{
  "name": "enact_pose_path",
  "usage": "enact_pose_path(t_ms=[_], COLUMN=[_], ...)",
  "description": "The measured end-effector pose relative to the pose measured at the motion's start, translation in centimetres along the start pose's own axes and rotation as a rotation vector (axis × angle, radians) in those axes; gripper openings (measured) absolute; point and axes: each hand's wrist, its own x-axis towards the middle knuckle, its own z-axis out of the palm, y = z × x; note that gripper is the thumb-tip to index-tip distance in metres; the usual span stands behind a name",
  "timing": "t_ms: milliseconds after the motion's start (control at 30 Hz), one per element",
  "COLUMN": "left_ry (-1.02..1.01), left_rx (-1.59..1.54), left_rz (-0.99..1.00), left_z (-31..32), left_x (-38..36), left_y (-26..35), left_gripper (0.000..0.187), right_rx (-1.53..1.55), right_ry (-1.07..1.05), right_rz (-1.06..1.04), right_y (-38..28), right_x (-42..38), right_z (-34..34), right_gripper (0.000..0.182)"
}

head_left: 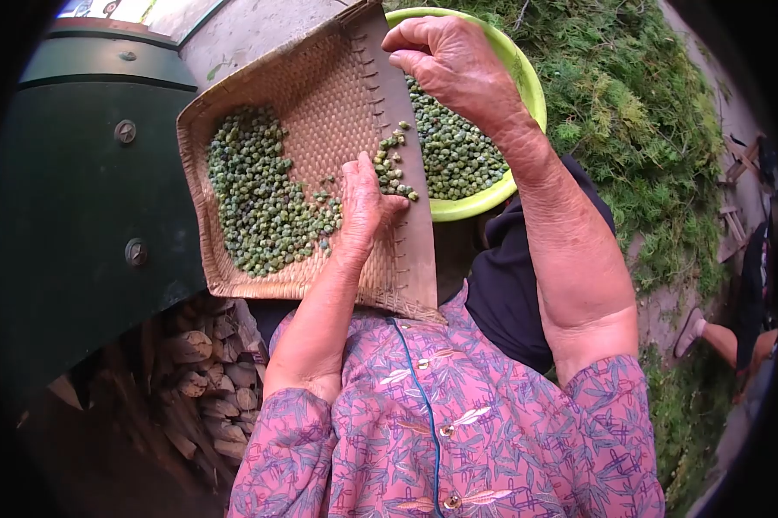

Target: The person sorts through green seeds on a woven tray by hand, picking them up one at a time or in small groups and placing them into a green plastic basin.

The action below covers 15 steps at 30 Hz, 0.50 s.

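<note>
Your shirt point(510, 432), foreground; your left hand point(363, 207), thumb apart from fingers, among green berries point(264, 194) on the woven tray point(320, 95); your right hand point(451, 73) over the basin point(534, 99), grip indeterminable. Overtilting the tray might spill berries.

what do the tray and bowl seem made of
The tray looks like woven bamboo or cane, matte, with crisscross strands showing; its edge strip, flat, dull and brown, may be wood. The bowl is probably plastic: smooth, evenly coloured lime green.
</note>
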Motion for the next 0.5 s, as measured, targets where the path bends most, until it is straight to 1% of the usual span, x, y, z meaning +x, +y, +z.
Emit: enact_pose_path(t_ms=[67, 100, 167, 200, 267, 300, 333, 433, 467, 500], left_ry=[0.022, 0.022, 0.058, 0.057, 0.115, 0.081, 0.08, 0.07, 0.069, 0.025], left_rx=[-0.003, -0.003, -0.06, -0.06, -0.126, -0.111, -0.111, -0.143, -0.144, -0.146], left_rz=[-0.066, -0.066, -0.115, -0.115, -0.108, -0.126, -0.125, -0.028, -0.027, -0.038], left_z=[0.3, 0.4, 0.4, 0.4, 0.5, 0.2, 0.4, 0.4, 0.2, 0.0], left_x=[0.5, 0.7, 1.3, 1.6, 2.1, 2.4, 2.9, 4.1, 4.6, 5.0], left_y=[0.1, 0.2, 0.4, 0.5, 1.0, 1.5, 1.6, 2.2, 2.6, 3.2], left_gripper=[0.089, 0.089, 0.08, 0.08, 0.074, 0.072, 0.072, 0.068, 0.068, 0.067], right_rx=[-0.003, -0.005, -0.006, -0.004, -0.004, -0.003, 0.0, -0.012, -0.013, -0.017], right_ry=[0.002, -0.003, -0.009, -0.006, -0.001, 0.005, 0.009, 0.028, 0.028, 0.031], right_rz=[-0.006, -0.015, -0.023, -0.025, -0.027, -0.021, -0.015, -0.018, -0.017, -0.027], right_y=[0.0, 0.1, 0.2, 0.2, 0.2, 0.1, 0.0, 0.1, 0.1, 0.2], right_x=[0.0, 0.0, 0.0, 0.1, 0.2, 0.1, 0.2, 0.3, 0.3, 0.3], right_z=[0.0, 0.0, 0.0, 0.0, 0.1, 0.1, 0.1, 0.2, 0.2, 0.2], right_gripper=[0.022, 0.022, 0.023, 0.022, 0.022, 0.021, 0.021, 0.02, 0.02, 0.02])
